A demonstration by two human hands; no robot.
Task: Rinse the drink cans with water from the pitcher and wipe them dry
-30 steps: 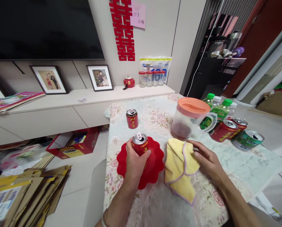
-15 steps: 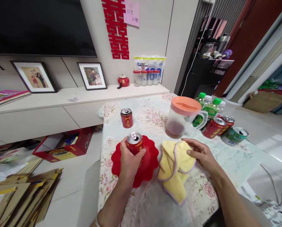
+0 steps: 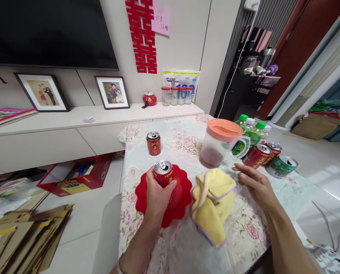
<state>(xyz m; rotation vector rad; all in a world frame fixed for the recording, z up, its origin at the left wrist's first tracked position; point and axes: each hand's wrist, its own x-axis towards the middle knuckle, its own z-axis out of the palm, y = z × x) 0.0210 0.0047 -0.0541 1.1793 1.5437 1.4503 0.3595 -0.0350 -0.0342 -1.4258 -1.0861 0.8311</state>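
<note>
My left hand [image 3: 160, 194] is wrapped round an opened red drink can [image 3: 164, 172], upright over a red scalloped plate [image 3: 181, 194]. The can's base is hidden behind my fingers, so I cannot tell whether it touches the plate. To the right lies a crumpled yellow cloth [image 3: 215, 205] with purple edging. Just beyond its right side, my right hand [image 3: 255, 186] hovers with fingers apart, holding nothing. A second red can [image 3: 153, 144], also opened, stands behind the plate. Behind the cloth is a clear pitcher [image 3: 212, 150] with an orange lid and some dark liquid inside.
Green-capped bottles [image 3: 255, 133], red cans [image 3: 261, 154] and a green can [image 3: 282, 166] crowd the table's right side. A floral cloth [image 3: 184, 140] covers the table. Glass jars [image 3: 174, 96] stand on the cabinet behind. Flattened cardboard [image 3: 29, 236] lies on the floor at left.
My right hand has let go of the yellow cloth and drawn away to the right. The cloth has settled slightly. My left hand still holds the can in about the same place.
</note>
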